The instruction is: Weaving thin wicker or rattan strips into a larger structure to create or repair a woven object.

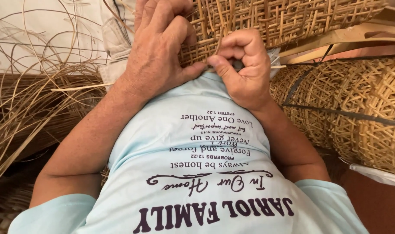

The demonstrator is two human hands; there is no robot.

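While the left hand (156, 52) lies curled, fingers pressing the open-weave cane panel (266, 19) just above the pale blue shirt (193, 143), the right hand (245, 67) is closed in a fist, pinching a thin cane strand (218, 41) at the panel's lower edge. That strand looks light, springy and liable to kink or split, so it is best gripped close to the weave.

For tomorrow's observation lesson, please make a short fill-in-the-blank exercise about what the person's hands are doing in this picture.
1. Both hands press against a woven cane panel held against the person's ____.
2. The right hand is closed into a ____, pinching a thin strip.
3. The left hand lies with its ____ facing the camera.
4. Loose cane strands lie heaped on the person's ____ side.

Missing words: chest; fist; back; left
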